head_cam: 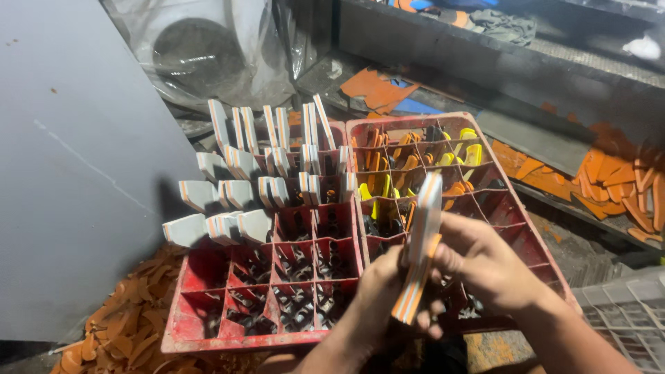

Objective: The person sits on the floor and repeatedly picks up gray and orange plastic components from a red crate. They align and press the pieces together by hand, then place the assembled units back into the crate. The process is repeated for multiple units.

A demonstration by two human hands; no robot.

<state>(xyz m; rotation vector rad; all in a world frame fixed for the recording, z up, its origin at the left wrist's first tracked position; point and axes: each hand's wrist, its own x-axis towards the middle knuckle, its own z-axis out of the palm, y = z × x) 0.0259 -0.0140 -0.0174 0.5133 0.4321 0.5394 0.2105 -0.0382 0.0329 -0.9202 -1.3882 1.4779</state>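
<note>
1. Fingers of the right hand are closed around the right side of a stack of flat foam pieces, which is layered in white, grey and orange and is held on edge, nearly upright.
2. The same stack is clamped from the left and from below by the left hand, whose fingers are curled shut on its lower end.
3. The stack is held above the near edge of two red plastic crates that are set side by side, roughly over the line where they meet.
4. The far and left compartments of the left crate are filled with similar white-and-orange foam pieces, which stand on end and lean outward; its near compartments are seen to be bare of them.
5. The far compartments of the right crate are loaded with smaller orange and yellow pieces.
6. Orange offcuts are heaped on the floor at the left crate's near left corner.
7. More orange scraps are piled at the right on a dark ledge.
8. A grey panel is seen at the left, beside the crates.
</note>
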